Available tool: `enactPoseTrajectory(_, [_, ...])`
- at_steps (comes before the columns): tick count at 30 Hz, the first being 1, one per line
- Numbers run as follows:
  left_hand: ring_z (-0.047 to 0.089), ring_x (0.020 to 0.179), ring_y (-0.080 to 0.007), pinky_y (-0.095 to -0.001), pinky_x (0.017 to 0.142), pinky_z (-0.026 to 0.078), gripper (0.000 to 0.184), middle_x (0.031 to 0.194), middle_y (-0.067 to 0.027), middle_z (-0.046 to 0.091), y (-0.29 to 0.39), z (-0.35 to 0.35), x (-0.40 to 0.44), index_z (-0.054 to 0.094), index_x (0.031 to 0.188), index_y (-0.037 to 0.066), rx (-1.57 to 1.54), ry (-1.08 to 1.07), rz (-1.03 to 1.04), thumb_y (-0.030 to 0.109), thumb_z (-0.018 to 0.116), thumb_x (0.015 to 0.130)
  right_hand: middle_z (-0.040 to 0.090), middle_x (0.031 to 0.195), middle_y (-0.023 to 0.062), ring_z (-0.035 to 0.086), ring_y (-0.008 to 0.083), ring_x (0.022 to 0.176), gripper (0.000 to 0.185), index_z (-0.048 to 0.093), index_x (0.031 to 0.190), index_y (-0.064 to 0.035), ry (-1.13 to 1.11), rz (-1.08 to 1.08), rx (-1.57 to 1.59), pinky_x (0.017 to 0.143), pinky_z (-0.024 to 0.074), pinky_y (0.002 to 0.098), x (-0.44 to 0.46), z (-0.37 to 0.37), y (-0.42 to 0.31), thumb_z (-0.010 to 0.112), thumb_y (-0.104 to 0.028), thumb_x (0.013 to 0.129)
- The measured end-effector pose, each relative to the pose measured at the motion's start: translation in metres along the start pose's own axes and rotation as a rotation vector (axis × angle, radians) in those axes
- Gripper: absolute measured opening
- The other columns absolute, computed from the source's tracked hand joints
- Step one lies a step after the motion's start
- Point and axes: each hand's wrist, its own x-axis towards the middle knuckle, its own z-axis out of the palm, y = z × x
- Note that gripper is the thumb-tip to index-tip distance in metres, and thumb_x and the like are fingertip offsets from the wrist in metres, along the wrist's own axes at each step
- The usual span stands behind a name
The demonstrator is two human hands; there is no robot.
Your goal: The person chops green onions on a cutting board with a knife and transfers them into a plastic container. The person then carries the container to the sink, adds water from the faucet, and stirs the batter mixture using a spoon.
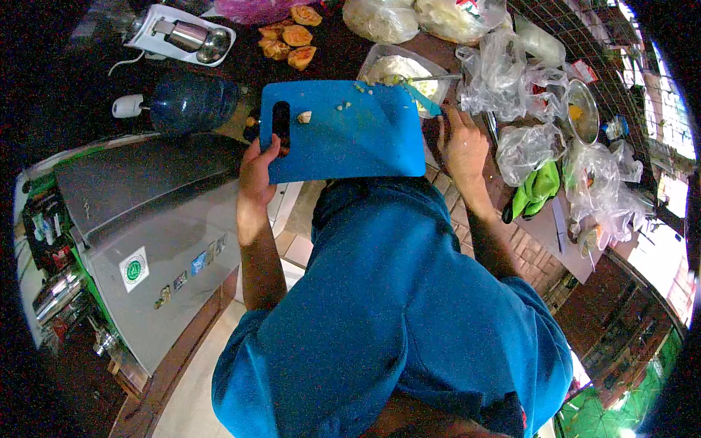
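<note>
My left hand (257,171) grips a blue cutting board (365,142) at its handle slot, with the thumb over the edge. On the board lie a small pale chunk (304,117) and a few chopped bits near the far edge. My right hand (465,142) is closed around what looks like a teal knife (423,101), which points at the board's far right corner. Just beyond that corner sits a clear plastic container (372,57) holding white food with green bits. A metal utensil (438,77) rests across it.
Several plastic bags (504,80), a metal bowl (583,109) and a green cloth (537,190) crowd the right. Orange-brown food pieces (297,36), a large blue bottle (193,102) and a white appliance (186,35) stand at the back left. A grey refrigerator (168,241) is on the left.
</note>
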Motion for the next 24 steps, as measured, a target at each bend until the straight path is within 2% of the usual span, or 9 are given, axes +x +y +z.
enactPoseTrajectory(1, [0.062, 0.082, -0.0132, -0.0300, 0.069, 0.052, 0.021, 0.094, -0.0007, 0.064, 0.011, 0.012, -0.010, 0.064, 0.112, 0.011, 0.000, 0.000, 0.001, 0.022, 0.065, 0.094, 0.067, 0.088, 0.0139, 0.067, 0.0359, 0.074, 0.019, 0.065, 0.109, -0.0123, 0.000, 0.000, 0.001, 0.063, 0.0553, 0.0462, 0.001, -0.004, -0.002, 0.062, -0.019, 0.091])
enactPoseTrajectory(4, [0.062, 0.082, -0.0135, -0.0299, 0.071, 0.052, 0.019, 0.094, -0.0008, 0.064, 0.028, 0.031, -0.027, 0.065, 0.111, 0.010, 0.253, 0.126, 0.210, 0.020, 0.065, 0.094, 0.066, 0.091, 0.0157, 0.067, 0.0375, 0.079, 0.023, 0.063, 0.114, -0.0119, -0.087, 0.086, 0.051, 0.064, 0.0551, 0.0468, 0.004, -0.017, -0.008, 0.059, -0.015, 0.092])
enactPoseTrajectory(6, [0.062, 0.083, -0.0137, -0.0299, 0.072, 0.052, 0.020, 0.094, -0.0010, 0.064, 0.003, 0.002, -0.005, 0.064, 0.112, 0.010, 0.002, 0.007, 0.031, 0.019, 0.065, 0.094, 0.065, 0.091, 0.0167, 0.066, 0.0379, 0.080, 0.025, 0.063, 0.116, -0.0120, -0.079, 0.012, 0.176, 0.064, 0.0550, 0.0471, -0.002, -0.016, -0.021, 0.058, -0.013, 0.092])
enactPoseTrajectory(9, [0.062, 0.083, -0.0136, -0.0301, 0.072, 0.052, 0.020, 0.095, -0.0009, 0.064, 0.005, 0.003, -0.005, 0.064, 0.112, 0.010, 0.016, -0.011, 0.021, 0.020, 0.065, 0.094, 0.062, 0.096, 0.0191, 0.065, 0.0393, 0.081, 0.032, 0.061, 0.123, -0.0125, -0.199, -0.138, 0.349, 0.067, 0.0551, 0.0478, -0.013, -0.018, -0.053, 0.055, -0.008, 0.092])
enactPoseTrajectory(13, [0.062, 0.083, -0.0135, -0.0304, 0.072, 0.052, 0.021, 0.095, -0.0008, 0.064, 0.014, 0.006, -0.008, 0.064, 0.112, 0.010, 0.038, -0.031, 0.015, 0.021, 0.065, 0.094, 0.062, 0.098, 0.0186, 0.065, 0.0414, 0.079, 0.038, 0.059, 0.126, -0.0130, -0.371, -0.114, 0.383, 0.068, 0.0560, 0.0494, -0.016, -0.016, -0.079, 0.055, -0.005, 0.089])
enactPoseTrajectory(17, [0.062, 0.084, -0.0135, -0.0310, 0.073, 0.052, 0.023, 0.095, -0.0014, 0.064, 0.015, 0.006, -0.011, 0.064, 0.112, 0.009, 0.053, 0.003, 0.030, 0.022, 0.066, 0.093, 0.062, 0.098, 0.0188, 0.065, 0.0417, 0.079, 0.041, 0.058, 0.127, -0.0126, -0.336, -0.068, 0.236, 0.067, 0.0562, 0.0500, -0.009, -0.012, -0.064, 0.057, -0.005, 0.087])
enactPoseTrajectory(19, [0.062, 0.084, -0.0136, -0.0311, 0.074, 0.052, 0.024, 0.095, -0.0017, 0.064, 0.013, 0.005, -0.011, 0.064, 0.112, 0.009, 0.055, 0.002, 0.040, 0.023, 0.067, 0.092, 0.062, 0.098, 0.0196, 0.065, 0.0415, 0.080, 0.043, 0.058, 0.127, -0.0120, -0.218, -0.050, 0.177, 0.067, 0.0563, 0.0501, -0.007, -0.003, -0.045, 0.059, -0.006, 0.085])
enactPoseTrajectory(23, [0.062, 0.084, -0.0144, -0.0315, 0.072, 0.052, 0.023, 0.093, -0.0025, 0.064, 0.015, 0.005, -0.013, 0.064, 0.111, 0.010, 0.029, 0.071, 0.050, 0.021, 0.067, 0.092, 0.064, 0.099, 0.0199, 0.066, 0.0405, 0.084, 0.044, 0.058, 0.127, -0.0112, -0.231, 0.042, 0.066, 0.068, 0.0564, 0.0496, 0.000, 0.000, -0.015, 0.060, -0.004, 0.083])
enactPoseTrajectory(24, [0.062, 0.083, -0.0147, -0.0316, 0.072, 0.052, 0.023, 0.092, -0.0029, 0.064, 0.015, 0.004, -0.014, 0.064, 0.111, 0.009, 0.018, 0.075, 0.045, 0.020, 0.067, 0.091, 0.064, 0.100, 0.0195, 0.066, 0.0406, 0.085, 0.043, 0.058, 0.126, -0.0109, -0.155, 0.024, 0.082, 0.069, 0.0560, 0.0502, 0.001, -0.002, -0.013, 0.060, -0.003, 0.084])
